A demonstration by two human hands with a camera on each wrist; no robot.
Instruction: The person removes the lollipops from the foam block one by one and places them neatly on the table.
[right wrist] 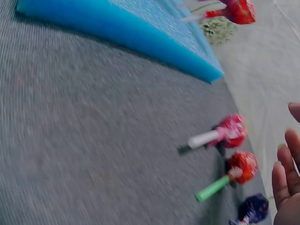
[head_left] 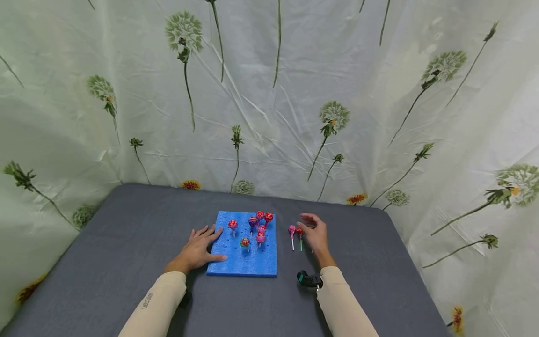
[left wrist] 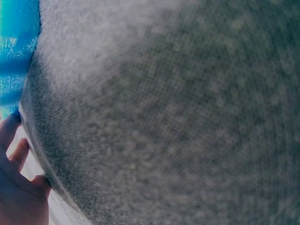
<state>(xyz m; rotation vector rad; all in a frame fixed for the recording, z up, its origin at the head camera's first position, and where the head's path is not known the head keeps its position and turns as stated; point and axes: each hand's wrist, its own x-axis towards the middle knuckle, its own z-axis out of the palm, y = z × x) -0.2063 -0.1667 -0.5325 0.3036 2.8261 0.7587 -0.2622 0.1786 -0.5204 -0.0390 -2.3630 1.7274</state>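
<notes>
**Left hand (head_left: pixel 198 248) on the edge of a flat blue foam board (head_left: pixel 236 267), right hand (head_left: pixel 316 236) over the right side**

The left hand lies with spread fingers along the left edge of the board; its thumb reaches onto the surface, and it grips nothing. On the board stand seven round wrapped lollipops (head_left: pixel 233 224), sticks down, mostly toward the back right corner. The front part of the board shows bare blue surface up to its front edge.

A strip of dark grey cloth (head_left: pixel 362 281) separates the board's right edge from three lying lollipops: a pink one with white stick (right wrist: pixel 232 131), a red-orange one with green stick (right wrist: pixel 243 166), and a dark purple one (right wrist: pixel 255 207), farthest from the board. The right hand is just beside these, its fingers relaxed and slightly bent, holding nothing visible. Whether it touches any lollipop, I cannot tell.
</notes>
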